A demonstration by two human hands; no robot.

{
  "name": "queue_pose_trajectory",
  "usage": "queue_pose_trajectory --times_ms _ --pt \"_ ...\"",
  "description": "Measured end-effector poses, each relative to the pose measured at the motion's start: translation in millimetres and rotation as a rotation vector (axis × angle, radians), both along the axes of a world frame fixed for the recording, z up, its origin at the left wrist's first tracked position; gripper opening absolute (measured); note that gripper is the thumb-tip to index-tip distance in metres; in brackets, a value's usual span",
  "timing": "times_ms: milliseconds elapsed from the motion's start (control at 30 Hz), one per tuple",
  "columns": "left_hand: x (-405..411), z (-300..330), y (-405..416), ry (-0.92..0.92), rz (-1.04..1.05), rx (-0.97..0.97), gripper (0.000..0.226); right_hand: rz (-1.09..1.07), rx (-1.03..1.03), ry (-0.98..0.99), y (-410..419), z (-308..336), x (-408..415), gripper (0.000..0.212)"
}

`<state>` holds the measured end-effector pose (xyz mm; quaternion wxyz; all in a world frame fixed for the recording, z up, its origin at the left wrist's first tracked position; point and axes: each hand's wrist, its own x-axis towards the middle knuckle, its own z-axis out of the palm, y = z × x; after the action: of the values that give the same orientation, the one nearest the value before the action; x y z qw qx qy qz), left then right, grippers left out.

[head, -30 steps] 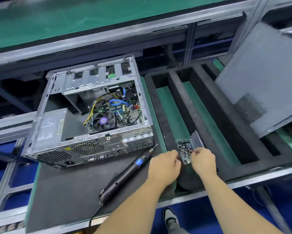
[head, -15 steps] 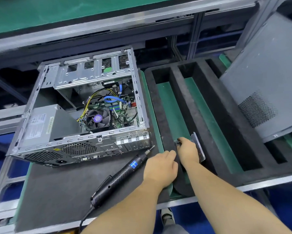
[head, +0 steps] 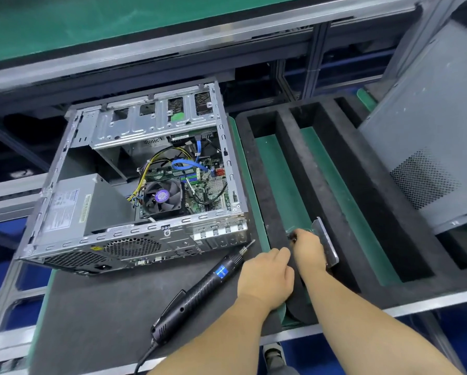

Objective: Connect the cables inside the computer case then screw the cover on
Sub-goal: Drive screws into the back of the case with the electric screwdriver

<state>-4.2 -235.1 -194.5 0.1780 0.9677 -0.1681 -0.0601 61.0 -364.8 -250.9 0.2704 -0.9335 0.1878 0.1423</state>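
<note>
- Two hands low in view, close together at the front edge of the foam tray (head: 343, 190).
- Your R hand (head: 309, 246) is down on the small clear box (head: 324, 240) in the tray – fingers curled over it, lid standing open beside the hand. Contents hidden by the hand; can't tell if you're pinching anything.
- Your L hand (head: 266, 277) rests just left of it, fingers bent loosely, on the tray's edge; it grips nothing I can see.
- Driver (head: 199, 290) lies on the dark mat (head: 91, 315), untouched – tip near the case's rear corner, cord trailing off the front edge.
- Case (head: 135, 185) sits on the mat, left of the tray, side open & facing up. Inside: fan (head: 162, 197), PSU (head: 72, 204), yellow & blue cables (head: 185, 166) looping over the board.
- Cover (head: 429, 147) is off – grey panel leaning tilted at the far R, well apart from the case, vent mesh showing.
- Tray has long slots w/ green floor showing through.
</note>
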Motion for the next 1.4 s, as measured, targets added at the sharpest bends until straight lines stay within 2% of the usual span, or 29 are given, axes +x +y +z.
queue_pose_trajectory --times_ms 133,433,767,1033,1133,1267,1400 --pt "-3 1 -1 -0.036 -0.008 -0.008 0.007 -0.080 0.011 -0.029 2 -3 2 0.010" --pt "-3 5 -1 -0.089 0.015 0.013 0.006 -0.177 0.072 -0.010 1 -11 5 0.018" --pt "-3 7 0 -0.103 0.017 0.031 0.008 -0.095 -0.017 -0.008 1 -8 6 0.017" --pt "-3 9 2 -0.111 0.021 0.046 0.008 0.028 -0.090 0.032 0 -5 6 0.026" --pt "-3 11 2 -0.168 0.020 0.077 0.011 0.023 -0.070 0.032 0 -3 6 0.025" --pt "-3 9 2 -0.174 0.020 0.075 0.011 0.010 0.015 -0.009 -1 0 3 0.031" --pt "-3 10 2 -0.133 0.029 0.057 0.010 -0.072 0.063 -0.136 -1 11 -7 0.039"
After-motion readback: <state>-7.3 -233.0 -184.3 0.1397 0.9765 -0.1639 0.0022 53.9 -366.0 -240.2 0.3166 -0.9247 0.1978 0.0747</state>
